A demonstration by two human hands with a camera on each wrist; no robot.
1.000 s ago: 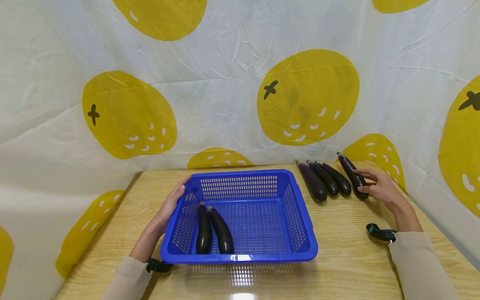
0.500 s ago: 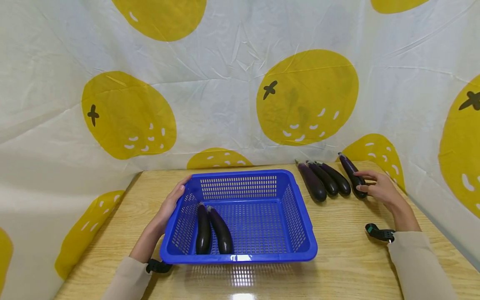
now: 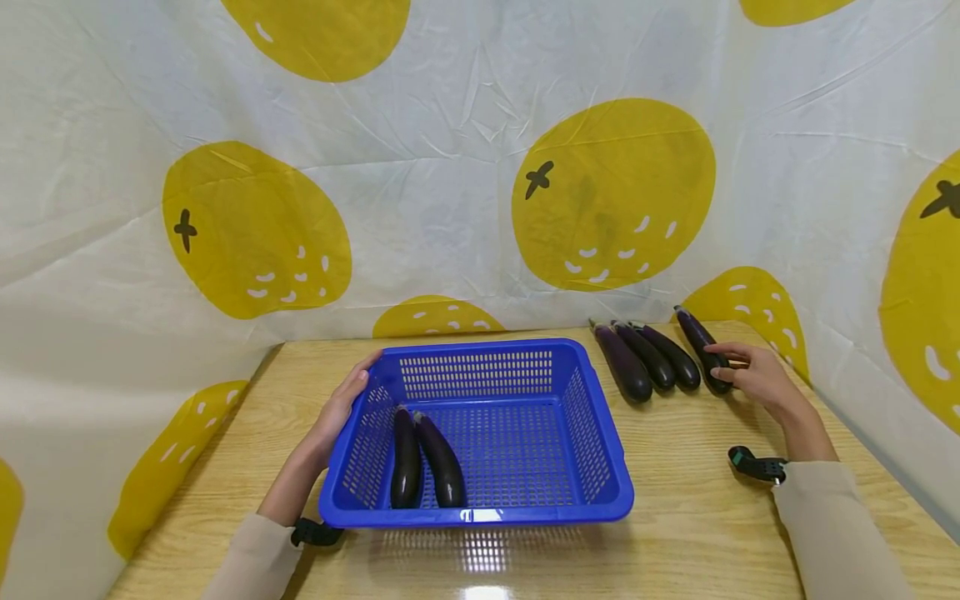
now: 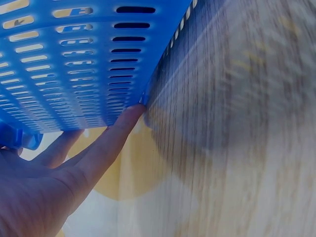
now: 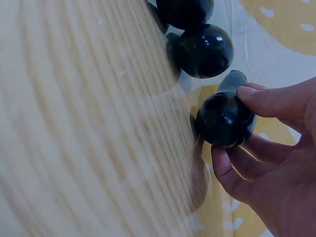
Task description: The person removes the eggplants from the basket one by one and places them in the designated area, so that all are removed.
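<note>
In the head view, a blue plastic basket (image 3: 480, 517) with perforated walls stands on the table, two dark purple eggplants (image 3: 406, 467) lying in its left half. My left hand (image 3: 341, 412) rests on the basket's left side. The left wrist view shows its fingers (image 4: 106, 148) straight along the outer wall. At the far right, my right hand (image 3: 757, 379) pinches the thick end of another eggplant (image 3: 693, 331) between thumb and fingers. In the right wrist view this eggplant (image 5: 222, 121) appears end-on; whether it touches the table is unclear.
To the right of the basket, three more eggplants (image 3: 624, 367) lie side by side near the back of the wooden table (image 3: 690, 467). A pale cloth (image 3: 450, 217) with yellow fruit prints hangs behind the table. Black straps (image 3: 757, 467) are on both wrists.
My right hand and the eggplant it pinches have shifted very slightly left. The left hand, basket and other eggplants look unchanged.
</note>
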